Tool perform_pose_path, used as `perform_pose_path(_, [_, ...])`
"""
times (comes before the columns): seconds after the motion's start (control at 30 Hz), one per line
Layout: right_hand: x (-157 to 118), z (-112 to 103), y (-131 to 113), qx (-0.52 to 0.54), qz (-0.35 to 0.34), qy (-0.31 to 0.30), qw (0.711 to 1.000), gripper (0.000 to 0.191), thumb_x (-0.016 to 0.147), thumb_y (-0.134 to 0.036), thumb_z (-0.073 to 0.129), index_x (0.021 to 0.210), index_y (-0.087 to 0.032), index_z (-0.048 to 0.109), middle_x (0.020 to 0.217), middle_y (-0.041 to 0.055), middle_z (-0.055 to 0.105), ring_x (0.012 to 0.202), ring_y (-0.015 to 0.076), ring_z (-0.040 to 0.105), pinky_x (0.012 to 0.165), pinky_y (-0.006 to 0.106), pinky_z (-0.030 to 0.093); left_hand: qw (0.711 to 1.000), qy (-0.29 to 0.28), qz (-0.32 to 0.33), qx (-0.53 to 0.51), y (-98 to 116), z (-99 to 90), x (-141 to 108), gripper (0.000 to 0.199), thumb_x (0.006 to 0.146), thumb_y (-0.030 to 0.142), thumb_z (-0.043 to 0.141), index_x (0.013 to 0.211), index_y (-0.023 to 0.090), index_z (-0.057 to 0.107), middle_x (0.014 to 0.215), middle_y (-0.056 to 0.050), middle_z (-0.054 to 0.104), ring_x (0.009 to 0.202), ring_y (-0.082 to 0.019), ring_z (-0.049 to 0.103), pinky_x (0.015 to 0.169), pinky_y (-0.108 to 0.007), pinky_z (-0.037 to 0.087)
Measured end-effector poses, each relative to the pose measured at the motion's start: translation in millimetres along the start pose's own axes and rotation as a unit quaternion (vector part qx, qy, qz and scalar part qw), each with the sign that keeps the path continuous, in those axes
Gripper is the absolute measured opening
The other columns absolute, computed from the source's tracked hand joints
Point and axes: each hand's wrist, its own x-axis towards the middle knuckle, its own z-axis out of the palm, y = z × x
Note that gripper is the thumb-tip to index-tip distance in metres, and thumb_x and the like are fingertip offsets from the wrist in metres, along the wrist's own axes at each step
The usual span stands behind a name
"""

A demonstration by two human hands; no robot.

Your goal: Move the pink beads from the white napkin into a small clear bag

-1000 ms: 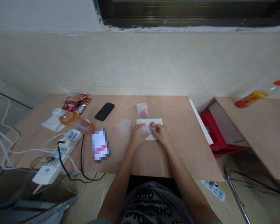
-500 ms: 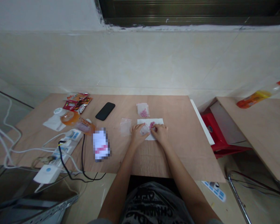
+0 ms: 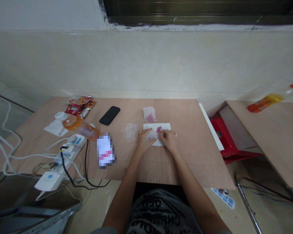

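Note:
My left hand (image 3: 144, 140) rests on a white paper sheet (image 3: 164, 127) and holds a small clear plastic bag (image 3: 151, 134) against it. My right hand (image 3: 168, 140) is just to its right, with fingertips gathered at a small heap of pink beads (image 3: 158, 129) on the paper. Whether those fingers grip any beads is hidden. Behind the paper lies a clear bag of pink beads (image 3: 149, 114), and left of my left hand lies a clear plastic bag (image 3: 131, 132) with nothing visible inside.
The wooden table (image 3: 175, 110) also holds a black phone (image 3: 109, 115), a pixelated package (image 3: 105, 151), snack packets (image 3: 80, 105) and a power strip (image 3: 73, 144) with white and black cables. An orange bottle (image 3: 265, 105) lies on a separate board at right.
My right fingertips have shifted slightly at the beads, and my left hand stays on the small bag. The head view has moved only a little.

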Motion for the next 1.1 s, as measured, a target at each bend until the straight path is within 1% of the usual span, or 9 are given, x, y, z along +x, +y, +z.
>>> perform_pose_path(0.13, [0.0, -4.1, 1.4, 0.040, -0.001, -0.003, 0.999, 0.024, 0.091, -0.038, 0.053, 0.093, -0.025, 0.073, 0.075, 0.0015, 0.067, 0.081, 0.0179, 0.057, 0.079, 0.031, 0.028, 1.000, -0.002, 0.004, -0.001, 1.1, -0.5, 0.0, 0.062, 0.067, 0.039, 0.082, 0.124, 0.027, 0.061, 0.125, -0.006, 0.065, 0.119, -0.027, 0.054, 0.106, -0.045, 0.033])
perform_pose_path(0.3, [2.9, -6.7, -3.2, 0.073, -0.012, -0.016, 0.997, 0.026, 0.091, -0.041, 0.054, 0.094, -0.024, 0.073, 0.073, 0.0019, 0.066, 0.079, 0.0187, 0.056, 0.080, 0.032, 0.031, 1.000, -0.005, 0.016, -0.002, 0.6, -0.2, -0.2, 0.061, 0.067, 0.039, 0.082, 0.124, 0.027, 0.062, 0.124, -0.006, 0.066, 0.118, -0.027, 0.055, 0.106, -0.045, 0.033])
perform_pose_path(0.5, [5.7, 0.1, -3.3, 0.093, -0.043, -0.046, 0.994, 0.024, 0.090, -0.039, 0.056, 0.095, -0.023, 0.073, 0.077, 0.0019, 0.068, 0.077, 0.0175, 0.056, 0.079, 0.031, 0.035, 1.000, -0.006, 0.028, -0.006, -3.2, 2.1, -0.8, 0.061, 0.067, 0.040, 0.082, 0.124, 0.027, 0.062, 0.124, -0.006, 0.066, 0.118, -0.026, 0.055, 0.106, -0.044, 0.033])
perform_pose_path(0.6, [5.4, 2.5, -0.2, 0.105, -0.057, -0.048, 0.992, 0.025, 0.090, -0.037, 0.055, 0.096, -0.023, 0.074, 0.078, 0.0024, 0.069, 0.076, 0.0170, 0.056, 0.078, 0.030, 0.036, 0.999, 0.002, 0.035, -0.012, -4.6, 3.2, -0.9, 0.061, 0.068, 0.040, 0.082, 0.123, 0.026, 0.062, 0.123, -0.005, 0.066, 0.116, -0.025, 0.056, 0.106, -0.044, 0.034])
perform_pose_path(0.67, [5.1, 1.9, 2.1, 0.105, -0.049, -0.038, 0.992, 0.026, 0.090, -0.038, 0.055, 0.098, -0.022, 0.074, 0.078, 0.0025, 0.068, 0.076, 0.0169, 0.056, 0.077, 0.030, 0.036, 0.999, 0.008, 0.039, -0.015, -4.9, 3.5, -0.8, 0.061, 0.067, 0.040, 0.082, 0.123, 0.026, 0.062, 0.122, -0.005, 0.067, 0.115, -0.025, 0.056, 0.105, -0.044, 0.034])
perform_pose_path(0.8, [6.3, -2.3, 7.6, 0.091, -0.006, -0.010, 0.996, 0.027, 0.089, -0.038, 0.054, 0.099, -0.023, 0.074, 0.075, 0.0016, 0.066, 0.075, 0.0165, 0.056, 0.076, 0.030, 0.033, 0.999, 0.009, 0.034, -0.018, -3.7, 2.3, -0.4, 0.061, 0.066, 0.040, 0.083, 0.122, 0.026, 0.063, 0.122, -0.005, 0.067, 0.115, -0.026, 0.056, 0.104, -0.045, 0.034])
perform_pose_path(0.93, [11.1, -4.5, 15.0, 0.048, 0.024, 0.016, 0.998, 0.024, 0.087, -0.036, 0.054, 0.098, -0.024, 0.072, 0.076, 0.0008, 0.065, 0.082, 0.0183, 0.056, 0.078, 0.032, 0.029, 0.999, 0.000, 0.026, -0.021, -2.1, 0.3, 0.0, 0.060, 0.066, 0.038, 0.083, 0.121, 0.027, 0.063, 0.123, -0.006, 0.066, 0.116, -0.027, 0.056, 0.105, -0.046, 0.034])
perform_pose_path(1.1, [17.8, -3.0, 18.8, 0.008, 0.025, 0.007, 1.000, 0.023, 0.086, -0.036, 0.054, 0.097, -0.024, 0.071, 0.078, 0.0021, 0.066, 0.086, 0.0203, 0.055, 0.078, 0.032, 0.026, 1.000, 0.005, 0.022, -0.021, -2.3, 0.6, 0.2, 0.060, 0.065, 0.038, 0.083, 0.121, 0.027, 0.064, 0.121, -0.006, 0.067, 0.115, -0.028, 0.056, 0.104, -0.047, 0.034])
